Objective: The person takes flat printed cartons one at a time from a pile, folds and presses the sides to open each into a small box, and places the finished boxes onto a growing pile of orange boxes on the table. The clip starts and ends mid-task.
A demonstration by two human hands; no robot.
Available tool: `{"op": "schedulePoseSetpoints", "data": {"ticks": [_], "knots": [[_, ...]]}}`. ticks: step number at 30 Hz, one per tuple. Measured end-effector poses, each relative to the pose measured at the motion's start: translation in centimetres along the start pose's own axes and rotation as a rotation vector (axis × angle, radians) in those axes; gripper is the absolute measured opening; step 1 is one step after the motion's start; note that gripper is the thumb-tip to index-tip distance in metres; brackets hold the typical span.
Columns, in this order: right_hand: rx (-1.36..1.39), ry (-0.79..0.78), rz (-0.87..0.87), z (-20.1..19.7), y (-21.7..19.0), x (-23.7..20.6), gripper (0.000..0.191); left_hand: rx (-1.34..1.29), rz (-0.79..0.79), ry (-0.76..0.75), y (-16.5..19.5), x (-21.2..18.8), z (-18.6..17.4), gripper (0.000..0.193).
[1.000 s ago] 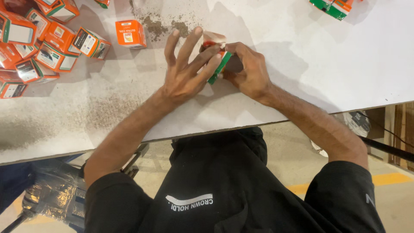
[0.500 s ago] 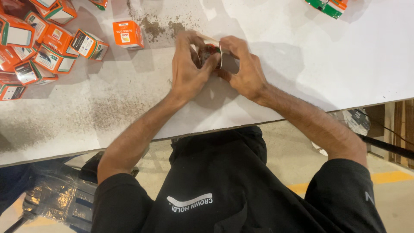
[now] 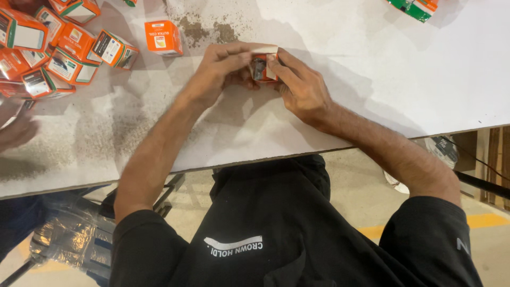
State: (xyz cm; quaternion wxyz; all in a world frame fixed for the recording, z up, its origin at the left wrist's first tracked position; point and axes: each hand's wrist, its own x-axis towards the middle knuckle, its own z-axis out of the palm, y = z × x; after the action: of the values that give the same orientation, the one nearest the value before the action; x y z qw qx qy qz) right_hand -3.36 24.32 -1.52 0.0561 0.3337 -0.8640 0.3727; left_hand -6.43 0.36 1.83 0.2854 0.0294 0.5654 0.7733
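**Small carton takes shape at packing table**

A wide white table point(image 3: 372, 79), scuffed with dark stains at its far edge, fills the scene. A heap of orange cartons point(image 3: 48, 48) lies at the far left, and one orange box point(image 3: 163, 37) stands apart just right of it. Green packs point(image 3: 414, 8) sit at the far right corner. Centre, far side, the worker's left hand point(image 3: 218, 72) and right hand point(image 3: 300, 87) both pinch one small orange box point(image 3: 263, 68), fingers narrow around it, its top flap raised and something dark inside. The step appears to be closing; next calls for pressing that flap down squarely while steadying the sides.
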Motion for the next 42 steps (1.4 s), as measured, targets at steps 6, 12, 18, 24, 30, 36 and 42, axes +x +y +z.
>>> {"op": "schedulePoseSetpoints", "data": {"ticks": [6,12,18,24,30,36,42], "knots": [[0.123,-0.009,0.059,-0.5,-0.7,0.5,0.04,0.552,0.217,0.16,-1.5,1.2,1.0,0.027],[0.183,-0.053,0.185,-0.7,0.0,0.3,0.051,1.003,0.885,0.032,-3.6,-0.4,0.6,0.045],[0.213,-0.042,0.143,-0.2,0.6,0.0,0.055,1.077,0.868,0.06,-4.4,0.0,-0.2,0.026],[0.246,-0.072,0.239,-0.1,0.7,-0.1,0.052,1.201,0.937,0.014,-4.0,-0.1,-0.3,0.021],[0.266,-0.057,0.271,0.3,0.8,-0.2,0.052,1.351,0.967,-0.04,-6.3,-0.3,-0.7,0.021],[0.157,-0.058,0.108,0.2,1.0,0.2,0.084,1.554,0.482,0.346,-2.9,-1.6,-5.1,0.052],[0.143,-0.059,0.148,0.7,0.9,1.2,0.085,2.303,0.584,0.91,1.9,-5.4,-10.3,0.053]]}}
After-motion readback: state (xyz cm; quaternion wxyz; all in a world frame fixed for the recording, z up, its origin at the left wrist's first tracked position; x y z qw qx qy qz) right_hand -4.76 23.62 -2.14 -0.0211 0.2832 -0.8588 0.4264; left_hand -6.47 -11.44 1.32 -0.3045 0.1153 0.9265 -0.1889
